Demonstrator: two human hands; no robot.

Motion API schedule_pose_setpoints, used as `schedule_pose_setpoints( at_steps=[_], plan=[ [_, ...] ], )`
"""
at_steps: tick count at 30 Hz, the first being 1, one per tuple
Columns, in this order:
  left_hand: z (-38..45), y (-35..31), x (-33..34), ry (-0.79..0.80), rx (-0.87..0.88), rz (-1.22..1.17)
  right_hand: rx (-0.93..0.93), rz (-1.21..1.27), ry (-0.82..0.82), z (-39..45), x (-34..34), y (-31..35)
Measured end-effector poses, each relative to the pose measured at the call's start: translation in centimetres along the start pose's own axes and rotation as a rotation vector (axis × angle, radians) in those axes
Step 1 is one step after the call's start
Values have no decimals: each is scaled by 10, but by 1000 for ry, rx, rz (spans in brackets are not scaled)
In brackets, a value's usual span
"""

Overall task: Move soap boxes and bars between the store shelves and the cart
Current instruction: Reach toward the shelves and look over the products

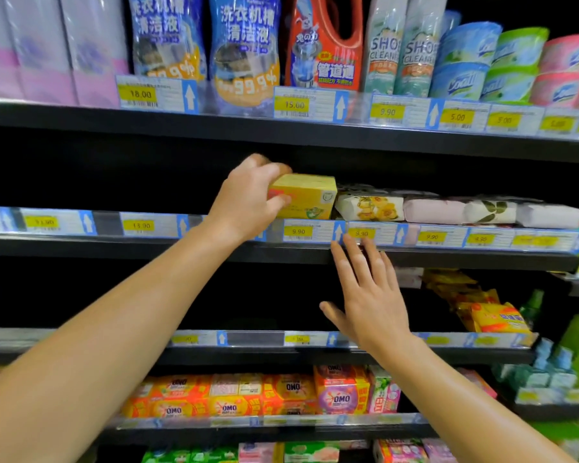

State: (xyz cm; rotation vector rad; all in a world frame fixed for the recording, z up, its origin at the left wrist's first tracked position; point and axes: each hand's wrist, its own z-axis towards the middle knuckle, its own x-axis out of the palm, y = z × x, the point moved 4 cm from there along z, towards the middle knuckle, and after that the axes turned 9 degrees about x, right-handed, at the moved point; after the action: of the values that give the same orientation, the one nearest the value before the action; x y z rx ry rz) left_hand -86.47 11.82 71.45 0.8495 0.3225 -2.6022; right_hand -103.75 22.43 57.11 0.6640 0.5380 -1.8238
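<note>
A yellow soap box sits at the front of the middle shelf, left of a row of paper-wrapped soap bars. My left hand grips the box's left end, fingers over its top and thumb on its front face. My right hand hovers below the shelf edge with its fingers spread and straight, holding nothing, fingertips near the price tags. No cart is in view.
The top shelf holds bottles, shoe cleaner packs and round tubs. Yellow soap packs lie on the shelf below at right. Orange OMO soap boxes fill a lower shelf. The middle shelf left of the box is dark.
</note>
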Motion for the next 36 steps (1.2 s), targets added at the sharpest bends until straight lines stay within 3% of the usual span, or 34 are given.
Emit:
schedule_pose_setpoints(
  at_steps=[6, 13, 18, 26, 36],
  plan=[
    [6, 6, 27, 246, -133, 1, 24, -23, -41, 0, 14, 2],
    [9, 8, 30, 192, -211, -126, 18, -20, -110, -1, 21, 2],
    [10, 3, 31, 134, -154, -40, 25, -7, -121, -1, 21, 1],
    [25, 2, 39, 358, -271, -66, 54, 13, -118, -1, 24, 2],
    [26, 3, 39, 362, -259, 20, 65, 30, -113, -1, 23, 4]
  ],
)
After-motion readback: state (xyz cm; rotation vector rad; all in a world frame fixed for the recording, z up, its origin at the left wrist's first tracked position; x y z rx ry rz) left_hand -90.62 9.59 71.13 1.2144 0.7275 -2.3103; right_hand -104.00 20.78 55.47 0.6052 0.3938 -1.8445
